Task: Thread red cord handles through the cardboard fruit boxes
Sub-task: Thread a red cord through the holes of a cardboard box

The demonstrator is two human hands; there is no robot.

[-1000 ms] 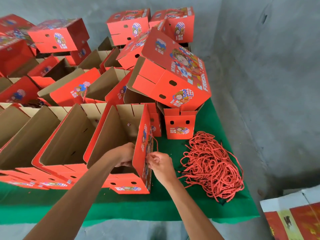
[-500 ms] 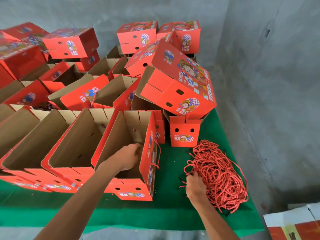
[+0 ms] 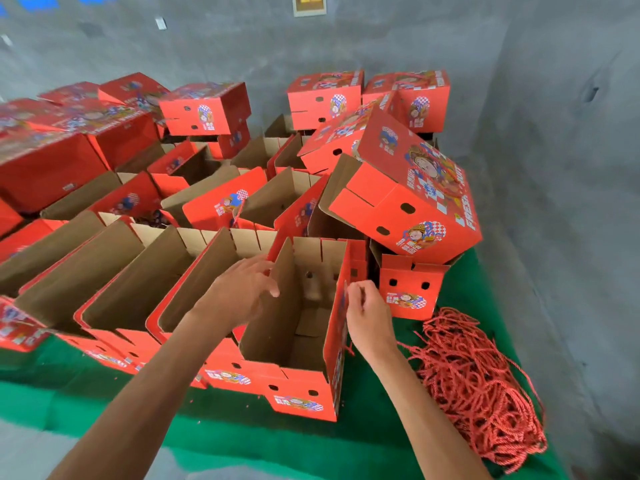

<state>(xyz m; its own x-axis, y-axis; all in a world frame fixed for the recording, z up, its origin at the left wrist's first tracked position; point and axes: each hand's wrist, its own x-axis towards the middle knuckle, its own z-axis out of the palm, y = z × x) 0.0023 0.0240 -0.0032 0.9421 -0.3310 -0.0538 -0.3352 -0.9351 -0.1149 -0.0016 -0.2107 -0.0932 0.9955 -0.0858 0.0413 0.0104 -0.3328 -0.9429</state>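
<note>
Our left hand rests with loose fingers on the open box. Our right hand pinches its right wall; a held cord we cannot tell.

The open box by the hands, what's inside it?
Inside the open box you can see bare brown cardboard, folded bottom flaps and holes in the far wall. No fruit shows. The near wall hides part of the floor.

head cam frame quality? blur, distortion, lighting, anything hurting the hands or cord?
Head view: the left hand has motion-smeared fingers, and the boxes at far left are smeared too; the right hand and the open box are sharper. Wide-angle bending shows in the wall and table edges. Light is soft and even, with no glare and faint shadows. The cord pile reads clearly.
</note>
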